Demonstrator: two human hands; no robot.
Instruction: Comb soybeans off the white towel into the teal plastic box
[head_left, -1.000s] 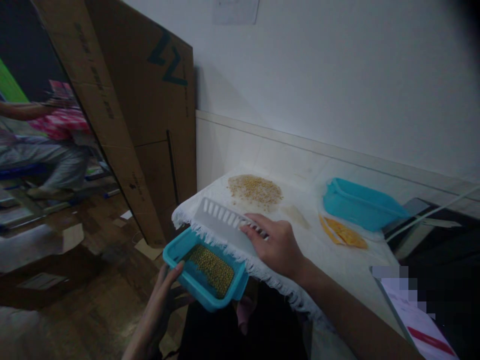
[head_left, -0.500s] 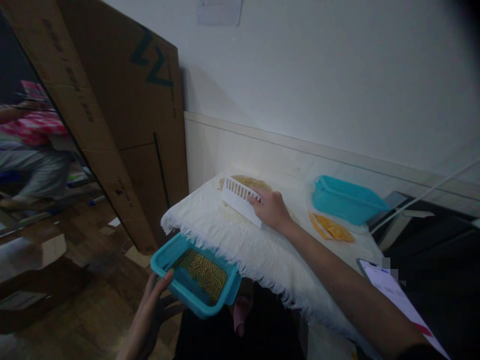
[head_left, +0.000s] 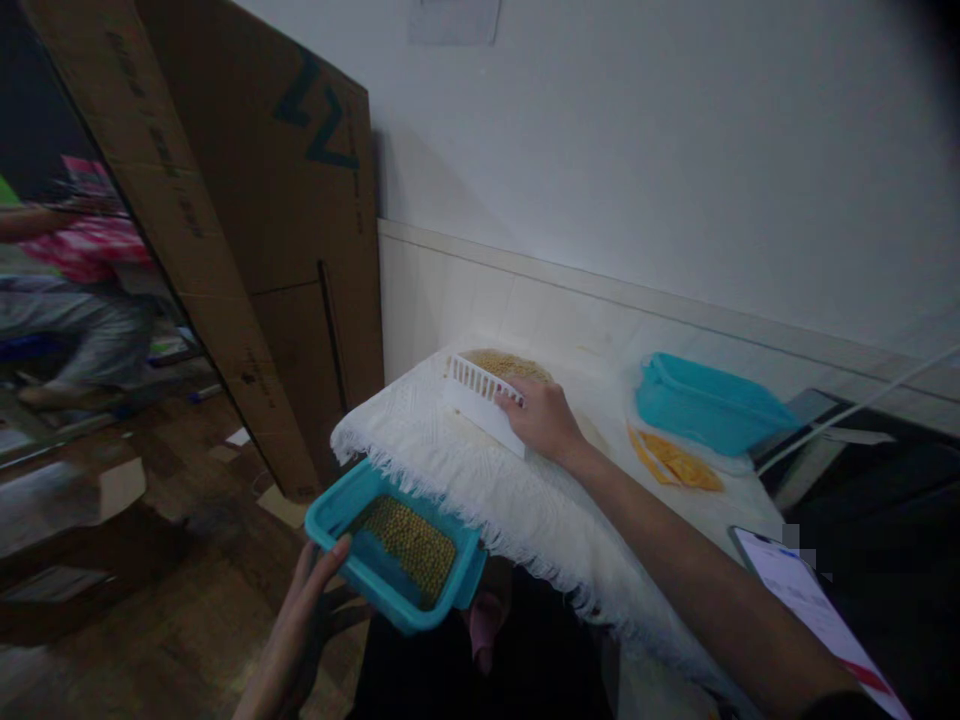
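My left hand [head_left: 304,625] grips a teal plastic tray [head_left: 336,503] with yellow-green beans [head_left: 409,541] in it, held just below the fringed edge of the white cloth [head_left: 465,480]. My right hand [head_left: 541,420] is closed on a white slotted plastic scraper [head_left: 477,398], which stands on edge on the cloth in front of a pile of tan grains [head_left: 504,364].
A second teal tray [head_left: 705,404] and an orange packet [head_left: 679,462] lie at the far right of the cloth. A phone [head_left: 817,615] rests at the near right. Large cardboard sheets [head_left: 247,220] lean on the wall at left. Another person sits at far left.
My right hand carried the scraper from the cloth's near edge, above the tray, back to the grain pile. The tray stays below the edge.
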